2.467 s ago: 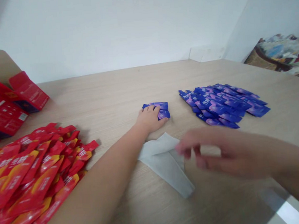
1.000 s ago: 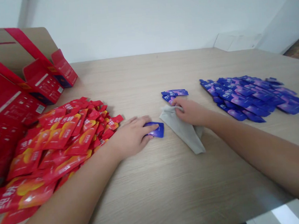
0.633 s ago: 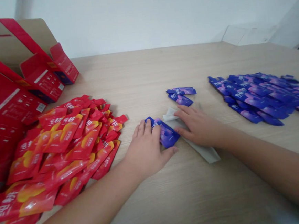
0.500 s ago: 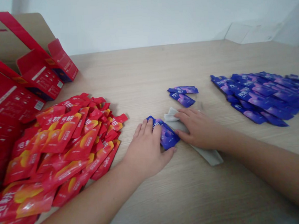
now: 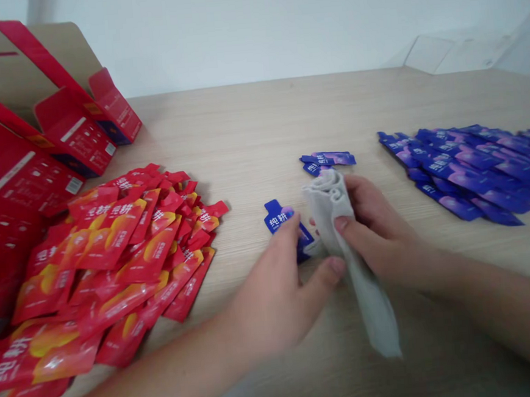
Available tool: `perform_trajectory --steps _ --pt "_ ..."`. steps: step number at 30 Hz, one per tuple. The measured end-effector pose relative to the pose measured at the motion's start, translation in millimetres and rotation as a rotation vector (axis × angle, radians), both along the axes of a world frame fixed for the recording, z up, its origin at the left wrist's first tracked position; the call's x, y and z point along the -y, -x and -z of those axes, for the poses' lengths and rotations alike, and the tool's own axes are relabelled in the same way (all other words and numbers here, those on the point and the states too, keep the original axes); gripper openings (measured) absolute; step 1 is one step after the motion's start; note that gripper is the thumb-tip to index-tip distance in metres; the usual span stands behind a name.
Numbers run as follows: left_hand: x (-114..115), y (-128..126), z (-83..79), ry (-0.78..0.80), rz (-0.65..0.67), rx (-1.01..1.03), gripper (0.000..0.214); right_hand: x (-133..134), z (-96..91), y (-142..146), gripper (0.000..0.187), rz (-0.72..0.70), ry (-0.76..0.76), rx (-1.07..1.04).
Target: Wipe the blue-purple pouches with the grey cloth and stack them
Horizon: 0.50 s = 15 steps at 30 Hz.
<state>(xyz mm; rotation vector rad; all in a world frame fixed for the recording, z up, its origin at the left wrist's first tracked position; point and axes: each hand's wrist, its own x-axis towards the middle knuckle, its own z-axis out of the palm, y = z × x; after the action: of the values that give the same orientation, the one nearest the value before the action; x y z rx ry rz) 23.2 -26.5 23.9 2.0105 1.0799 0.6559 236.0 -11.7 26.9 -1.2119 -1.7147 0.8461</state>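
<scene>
My left hand [image 5: 276, 289] pinches a blue sachet [image 5: 281, 220] with white lettering, lifted slightly above the wooden table [image 5: 250, 132]. Right beside it, my right hand [image 5: 377, 229] grips a pale grey cloth pouch [image 5: 356, 258] near its bunched top, and the rest of the pouch hangs down toward me. The sachet's lower end meets the pouch's edge. Just behind the pouch lie two or three more blue sachets [image 5: 328, 158].
A big heap of red and yellow sachets [image 5: 114, 259] covers the table's left side. Open red cartons [image 5: 49, 142] stand behind it at the far left. A spread of several blue sachets [image 5: 469, 167] lies at the right.
My left hand has lifted the blue sachet off the table. My right hand has picked the grey pouch up from lying flat, and the two now meet.
</scene>
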Motion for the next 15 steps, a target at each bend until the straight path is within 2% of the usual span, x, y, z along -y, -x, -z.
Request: perform_trajectory --steps 4,7,10,12,13,15 --pt "24 -17 2.2 0.336 0.066 0.378 0.083 21 -10.4 18 0.024 -0.046 0.339 -0.335" --pt "34 -23 7.9 0.438 0.122 0.409 0.063 28 -15.1 30 0.032 -0.035 0.399 -0.49" --pt "36 -21 7.1 0.319 0.207 0.12 0.042 26 -20.9 31 0.033 -0.122 0.48 -0.528" --pt "33 -16 2.8 0.157 0.252 -0.138 0.039 19 -24.6 21 0.035 -0.185 0.48 -0.428" --pt "30 -13 0.7 0.065 0.247 -0.244 0.042 13 -25.6 13 0.036 -0.181 0.404 -0.322" --pt "22 -7 -0.7 -0.12 0.168 -0.383 0.052 1 -24.7 -6 0.039 -0.104 0.109 0.008"
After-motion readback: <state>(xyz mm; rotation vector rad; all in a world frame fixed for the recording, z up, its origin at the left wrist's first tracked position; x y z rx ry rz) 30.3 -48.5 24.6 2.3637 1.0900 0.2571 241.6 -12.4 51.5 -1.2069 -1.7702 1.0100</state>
